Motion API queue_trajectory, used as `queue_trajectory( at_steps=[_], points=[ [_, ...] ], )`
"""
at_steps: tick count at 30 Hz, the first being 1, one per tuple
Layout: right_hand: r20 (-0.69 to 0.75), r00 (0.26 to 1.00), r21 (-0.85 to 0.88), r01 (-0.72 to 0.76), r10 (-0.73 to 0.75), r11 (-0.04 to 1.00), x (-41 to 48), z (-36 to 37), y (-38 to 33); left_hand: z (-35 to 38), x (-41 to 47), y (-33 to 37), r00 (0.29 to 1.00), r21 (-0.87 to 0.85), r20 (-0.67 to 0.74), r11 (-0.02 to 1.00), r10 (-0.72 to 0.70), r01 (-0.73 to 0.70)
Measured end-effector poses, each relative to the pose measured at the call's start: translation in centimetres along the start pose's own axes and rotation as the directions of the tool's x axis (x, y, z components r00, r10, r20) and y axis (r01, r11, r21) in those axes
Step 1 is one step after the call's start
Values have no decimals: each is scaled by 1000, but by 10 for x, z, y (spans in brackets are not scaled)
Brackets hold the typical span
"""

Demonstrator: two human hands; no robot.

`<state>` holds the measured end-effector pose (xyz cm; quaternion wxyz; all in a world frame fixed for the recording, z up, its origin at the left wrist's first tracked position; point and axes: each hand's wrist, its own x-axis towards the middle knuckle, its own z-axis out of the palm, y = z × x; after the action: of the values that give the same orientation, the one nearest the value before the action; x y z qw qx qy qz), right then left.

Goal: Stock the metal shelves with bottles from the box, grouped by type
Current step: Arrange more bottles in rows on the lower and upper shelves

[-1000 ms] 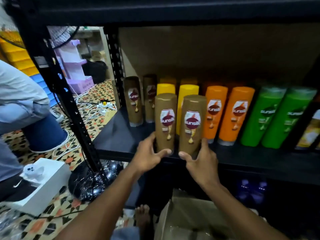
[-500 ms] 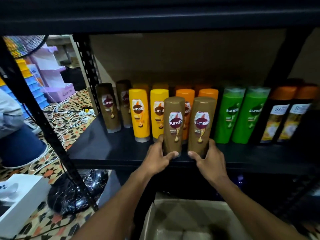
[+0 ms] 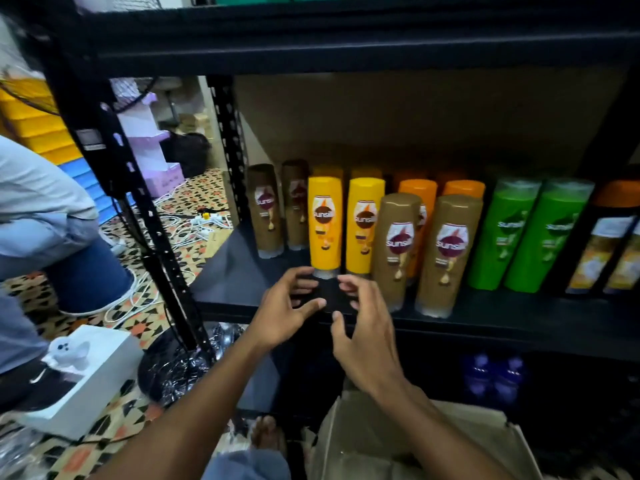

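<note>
Two brown bottles (image 3: 398,251) (image 3: 446,258) stand upright at the front of the black metal shelf (image 3: 242,271), in front of the orange bottles (image 3: 417,192). My left hand (image 3: 287,306) and my right hand (image 3: 360,320) hover side by side just left of them, fingers loosely curled, holding nothing. They sit in front of two yellow bottles (image 3: 325,223). Two more brown bottles (image 3: 266,209) stand at the shelf's far left. The cardboard box (image 3: 415,445) lies open below my right forearm.
Green bottles (image 3: 509,233) and dark orange-capped bottles (image 3: 602,247) fill the shelf's right side. Purple bottles (image 3: 495,375) sit on the shelf below. A person (image 3: 41,209) sits at the left. A white box (image 3: 79,375) and cables (image 3: 194,230) lie on the patterned floor.
Both hands have let go of the two brown bottles, which now stand on the shelf's front edge, and have moved left, empty.
</note>
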<state>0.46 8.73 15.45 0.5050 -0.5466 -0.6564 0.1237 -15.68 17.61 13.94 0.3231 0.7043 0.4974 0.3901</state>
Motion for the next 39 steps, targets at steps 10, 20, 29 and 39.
queue_trajectory(
  at_steps=[10, 20, 29, 39],
  points=[
    [216, 960, -72, -167, 179, 983, 74, 125, -17, -76, 53, -72, 961, 39, -271, 997, -56, 69],
    [77, 938, -259, -308, 337, 916, 138, 187, 27, -77, 123, -94, 964, -108, -256, 993, -70, 43],
    [8, 920, -181, -384, 391, 906, 168, 212, 40, -86, 138, -108, 976, -47, -209, 998, -54, 45],
    [-239, 856, -13, -475, 459, 880, 206, 231, 47, -102, 116, -119, 929, -39, -367, 999, -45, 33]
  ],
)
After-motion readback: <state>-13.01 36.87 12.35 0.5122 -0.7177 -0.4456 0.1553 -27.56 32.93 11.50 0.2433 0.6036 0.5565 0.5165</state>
